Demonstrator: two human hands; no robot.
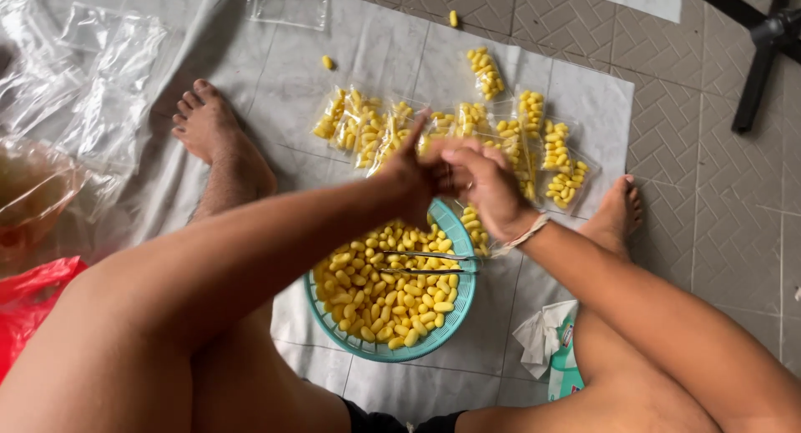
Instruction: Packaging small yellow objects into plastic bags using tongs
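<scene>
The left hand point(415, 176) and the right hand point(486, 187) meet above the far rim of a round teal plastic basket point(464, 304) that sits on the floor between the person's bare legs; both hands are pressed together, fingers curled and pinching a small clear plastic bag of yellow oval pieces point(476, 230), which hangs down from the right hand just over the basket's edge, though the exact grip on its mouth is hidden by the knuckles. The left thumb sticks up while the other fingers close toward the right hand. The basket is heaped with loose yellow oval pieces point(385, 295), and a pair of metal tongs point(427, 263) lies across the top of the heap, near the rim below the right wrist, which wears a pale thread band point(527, 231). Beyond the hands, a row of filled clear bags of the same yellow pieces point(450, 133) lies on a pale grey cloth point(275, 74) spread over the tiled floor, with two stray yellow pieces further off. A pile of empty clear plastic bags point(92, 91) lies to the left, a red plastic bag point(29, 304) at the lower left, and a crumpled white tissue point(538, 337) beside the right thigh
</scene>
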